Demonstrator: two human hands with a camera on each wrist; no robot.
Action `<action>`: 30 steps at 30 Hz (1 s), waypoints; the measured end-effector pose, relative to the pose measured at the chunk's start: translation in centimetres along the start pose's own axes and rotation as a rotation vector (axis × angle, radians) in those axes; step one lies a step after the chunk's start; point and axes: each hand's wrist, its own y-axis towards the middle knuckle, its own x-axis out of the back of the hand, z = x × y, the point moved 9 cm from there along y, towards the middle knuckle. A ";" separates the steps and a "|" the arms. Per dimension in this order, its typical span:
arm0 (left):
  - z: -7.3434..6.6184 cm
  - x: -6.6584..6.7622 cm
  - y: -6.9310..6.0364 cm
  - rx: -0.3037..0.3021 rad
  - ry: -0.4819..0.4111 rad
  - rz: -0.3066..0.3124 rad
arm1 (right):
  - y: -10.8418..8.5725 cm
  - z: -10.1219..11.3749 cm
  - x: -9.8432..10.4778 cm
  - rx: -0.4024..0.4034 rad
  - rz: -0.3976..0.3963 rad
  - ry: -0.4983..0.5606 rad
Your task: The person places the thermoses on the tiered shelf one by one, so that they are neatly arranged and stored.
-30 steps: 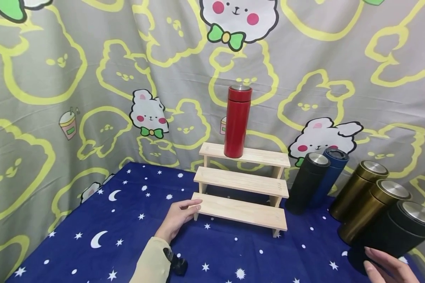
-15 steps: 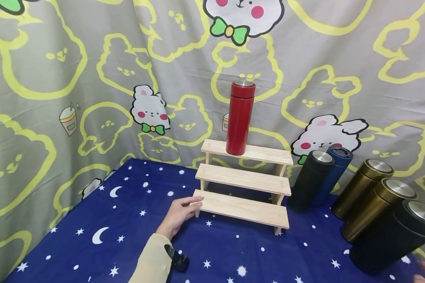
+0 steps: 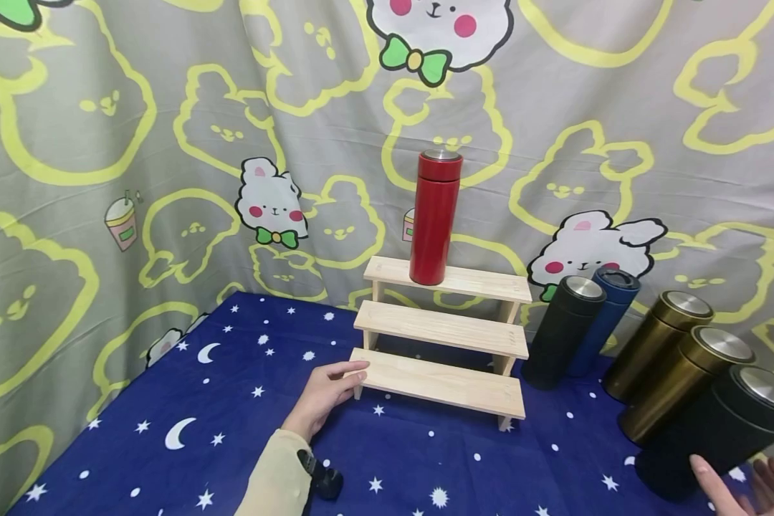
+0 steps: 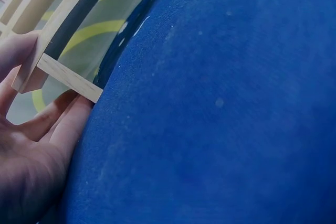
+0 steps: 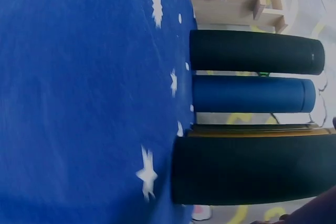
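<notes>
A three-tier wooden step shelf stands mid-table in the head view. My left hand grips the left end of its lowest step. In the left wrist view, the thumb lies on the board and the fingers are by the leg. A red thermos stands upright on the top step. At the lower right, my right hand is beside the large black thermos, fingers spread and holding nothing. One fingertip overlaps the thermos's lower body; contact is unclear.
Right of the shelf stand a slim black thermos and a blue thermos. Two bronze thermoses, a rear one and a front one, stand closer to the large black one. A star-patterned blue cloth covers the table; a printed curtain hangs behind.
My right hand has drawn away rightward from the large black thermos, nearly out of view, then come back in beside it. My left hand has kept its hold on the shelf.
</notes>
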 end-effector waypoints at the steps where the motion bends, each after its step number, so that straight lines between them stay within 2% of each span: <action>1: 0.0 0.0 0.0 -0.001 0.001 0.002 | 0.2 -0.2 -0.2 -0.002 0.003 -0.078; 2: 0.0 0.0 0.1 0.000 0.001 0.003 | 0.2 -0.3 -0.4 0.007 -0.006 -0.128; 6: -0.2 -0.1 0.1 -0.001 0.007 0.003 | -0.9 0.9 -0.7 0.049 -0.039 -0.133; 10: -0.2 0.1 0.0 0.005 0.007 -0.008 | -2.6 3.4 -1.1 0.093 -0.016 -0.117; 13: -0.2 0.1 -0.1 0.005 0.005 -0.009 | -3.3 4.6 -1.2 0.092 0.007 -0.085; 20: -0.3 0.0 -0.1 -0.003 0.003 -0.001 | -2.7 4.3 -1.0 0.099 -0.014 -0.025; 21: 0.1 0.0 0.0 -0.002 0.002 0.000 | -2.6 4.3 -1.1 0.088 -0.007 0.004; 27: 0.1 0.2 -0.1 0.000 0.009 0.005 | -2.9 4.2 -1.7 -0.007 0.053 -0.016; 28: 0.1 0.2 -0.1 0.001 0.009 0.005 | -2.9 4.2 -1.8 -0.011 0.058 -0.051; 30: 0.1 0.2 0.0 0.005 0.010 0.006 | -2.9 4.3 -1.7 -0.014 0.058 -0.048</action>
